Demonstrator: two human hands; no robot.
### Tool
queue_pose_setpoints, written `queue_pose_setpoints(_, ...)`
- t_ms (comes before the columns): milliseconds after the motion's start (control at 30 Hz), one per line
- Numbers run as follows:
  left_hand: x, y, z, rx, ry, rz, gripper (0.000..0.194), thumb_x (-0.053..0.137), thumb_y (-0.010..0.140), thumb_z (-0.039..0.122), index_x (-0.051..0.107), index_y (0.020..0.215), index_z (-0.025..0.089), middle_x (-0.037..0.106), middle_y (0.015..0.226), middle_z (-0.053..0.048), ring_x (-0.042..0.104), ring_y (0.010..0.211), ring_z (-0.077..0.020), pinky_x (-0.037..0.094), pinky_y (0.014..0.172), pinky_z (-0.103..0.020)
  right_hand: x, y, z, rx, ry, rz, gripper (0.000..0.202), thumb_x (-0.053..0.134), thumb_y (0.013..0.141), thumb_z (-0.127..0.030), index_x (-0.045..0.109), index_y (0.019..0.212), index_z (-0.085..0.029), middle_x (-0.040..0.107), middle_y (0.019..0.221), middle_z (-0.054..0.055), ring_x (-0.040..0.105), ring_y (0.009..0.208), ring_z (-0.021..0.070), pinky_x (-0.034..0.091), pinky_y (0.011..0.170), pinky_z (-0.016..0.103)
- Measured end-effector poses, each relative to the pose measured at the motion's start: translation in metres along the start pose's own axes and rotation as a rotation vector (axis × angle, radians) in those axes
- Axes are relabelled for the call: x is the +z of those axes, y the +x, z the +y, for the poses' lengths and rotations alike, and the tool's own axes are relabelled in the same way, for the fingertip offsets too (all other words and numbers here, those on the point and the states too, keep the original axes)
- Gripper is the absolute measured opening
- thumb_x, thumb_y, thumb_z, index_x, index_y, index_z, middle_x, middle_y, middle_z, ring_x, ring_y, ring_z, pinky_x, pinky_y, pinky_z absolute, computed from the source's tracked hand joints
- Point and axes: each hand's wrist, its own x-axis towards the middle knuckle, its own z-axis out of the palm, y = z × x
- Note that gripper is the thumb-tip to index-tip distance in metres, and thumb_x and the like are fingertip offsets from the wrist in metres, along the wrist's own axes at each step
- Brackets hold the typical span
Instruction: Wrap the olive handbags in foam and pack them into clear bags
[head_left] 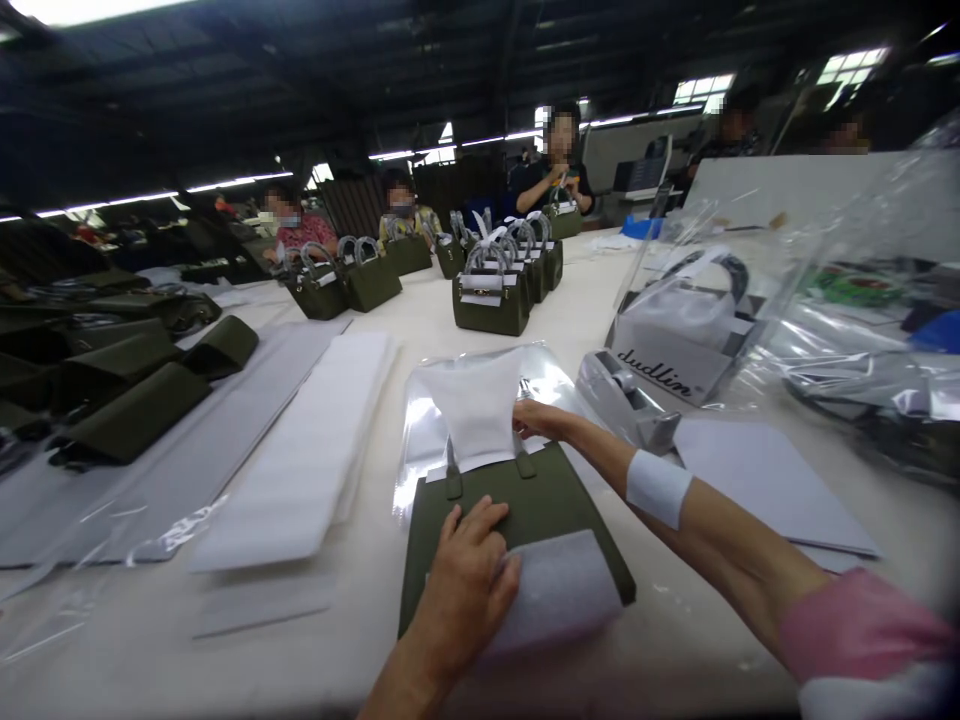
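A dark green handbag lies flat on the table in front of me. White wrapping sheet covers its handles, and a pale sheet lies across its lower part. My left hand rests on the bag's green face, fingers spread. At the right edge of the handle wrapping is my right hand, its fingers bent; what they hold, if anything, is hidden. Beneath the handle end lies a clear plastic bag.
White foam sheets lie left of the bag, with green bag pieces beyond. Wrapped green handbags stand ahead. A plastic-covered bag and white sheets are at the right. People work across the table.
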Motion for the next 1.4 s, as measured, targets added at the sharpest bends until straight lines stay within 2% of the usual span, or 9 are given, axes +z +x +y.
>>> queue_pose_setpoints(167, 0.000, 0.000, -0.005, 0.006, -0.004, 0.027, 0.011, 0.047, 0.078, 0.015, 0.054, 0.070, 0.018, 0.058, 0.117, -0.008, 0.049, 0.115, -0.0241, 0.040, 0.094, -0.053, -0.032, -0.093, -0.002, -0.157, -0.109, 0.235, 0.028, 0.040, 0.090, -0.036, 0.059, 0.087, -0.016, 0.061, 0.090, 0.006, 0.056, 0.088, 0.0171, 0.045, 0.083, 0.036)
queue_pose_setpoints(267, 0.003, -0.003, -0.004, 0.038, 0.028, 0.038, 0.011, 0.047, 0.078, 0.015, 0.054, 0.069, 0.018, 0.058, 0.116, -0.008, 0.050, 0.114, -0.0242, 0.042, 0.093, -0.051, -0.026, -0.168, -0.001, -0.762, -0.392, 0.032, 0.026, 0.056, 0.081, -0.039, 0.060, 0.097, -0.019, 0.065, 0.091, 0.005, 0.057, 0.096, 0.0191, 0.042, 0.094, 0.037)
queue_pose_setpoints(367, -0.007, 0.010, -0.003, 0.078, 0.050, 0.030, 0.009, 0.049, 0.078, 0.017, 0.053, 0.070, 0.019, 0.060, 0.112, -0.008, 0.053, 0.109, -0.0219, 0.044, 0.091, -0.044, -0.007, -0.200, 0.005, -0.812, -0.483, 0.088, 0.034, 0.058, 0.080, -0.040, 0.059, 0.102, -0.014, 0.066, 0.094, 0.005, 0.055, 0.102, 0.0192, 0.033, 0.104, 0.039)
queue_pose_setpoints(533, -0.049, 0.110, -0.011, 0.093, 0.287, 0.333, 0.027, 0.053, 0.080, 0.032, 0.054, 0.100, 0.015, 0.056, 0.116, -0.011, 0.042, 0.118, -0.0282, 0.021, 0.102, -0.055, 0.004, -0.194, 0.010, -0.767, -0.400, 0.171, 0.032, 0.052, 0.084, -0.040, 0.060, 0.100, -0.014, 0.065, 0.096, 0.004, 0.054, 0.103, 0.0158, 0.025, 0.108, 0.038)
queue_pose_setpoints(633, -0.062, 0.180, -0.014, -0.009, 0.315, 0.074, 0.030, 0.052, 0.080, 0.037, 0.059, 0.093, 0.012, 0.064, 0.087, -0.009, 0.057, 0.089, -0.0251, 0.040, 0.086, -0.047, 0.003, -0.194, 0.011, -0.744, -0.404, 0.182, 0.031, 0.053, 0.083, -0.040, 0.060, 0.100, -0.014, 0.065, 0.096, 0.004, 0.055, 0.103, 0.0161, 0.021, 0.108, 0.042)
queue_pose_setpoints(700, -0.060, 0.199, -0.007, 0.041, 0.280, -0.068, 0.023, 0.048, 0.083, 0.032, 0.063, 0.081, 0.015, 0.064, 0.074, -0.004, 0.058, 0.071, -0.0183, 0.045, 0.071, -0.034, 0.002, -0.195, 0.012, -0.714, -0.413, 0.186, 0.032, 0.054, 0.082, -0.041, 0.060, 0.100, -0.015, 0.065, 0.095, 0.004, 0.055, 0.103, 0.0163, 0.020, 0.109, 0.044)
queue_pose_setpoints(833, -0.028, 0.146, 0.023, 0.258, 0.230, -0.173, 0.022, 0.042, 0.087, 0.023, 0.062, 0.078, 0.020, 0.062, 0.073, 0.000, 0.055, 0.064, -0.0129, 0.041, 0.058, -0.023, 0.005, -0.194, 0.015, -0.669, -0.384, 0.206, 0.032, 0.051, 0.084, -0.042, 0.060, 0.099, -0.015, 0.065, 0.096, 0.004, 0.055, 0.102, 0.0154, 0.014, 0.110, 0.045)
queue_pose_setpoints(1033, 0.023, 0.037, 0.030, 0.437, 0.153, 0.199, 0.022, 0.042, 0.086, 0.012, 0.060, 0.098, 0.013, 0.067, 0.088, -0.006, 0.055, 0.066, -0.0140, 0.042, 0.058, -0.025, 0.017, -0.195, 0.024, -0.670, -0.328, 0.251, 0.033, 0.051, 0.084, -0.038, 0.057, 0.108, -0.016, 0.065, 0.097, 0.003, 0.053, 0.106, 0.0165, 0.015, 0.111, 0.045)
queue_pose_setpoints(1400, 0.030, 0.029, 0.015, 0.512, 0.195, 0.242, 0.026, 0.039, 0.088, 0.015, 0.063, 0.097, 0.017, 0.068, 0.095, -0.004, 0.057, 0.074, -0.0151, 0.039, 0.065, -0.028, 0.042, -0.202, 0.044, -0.532, -0.185, 0.472, 0.039, 0.064, 0.070, -0.049, 0.056, 0.091, -0.017, 0.048, 0.113, 0.012, 0.042, 0.116, 0.0302, 0.032, 0.098, 0.057)
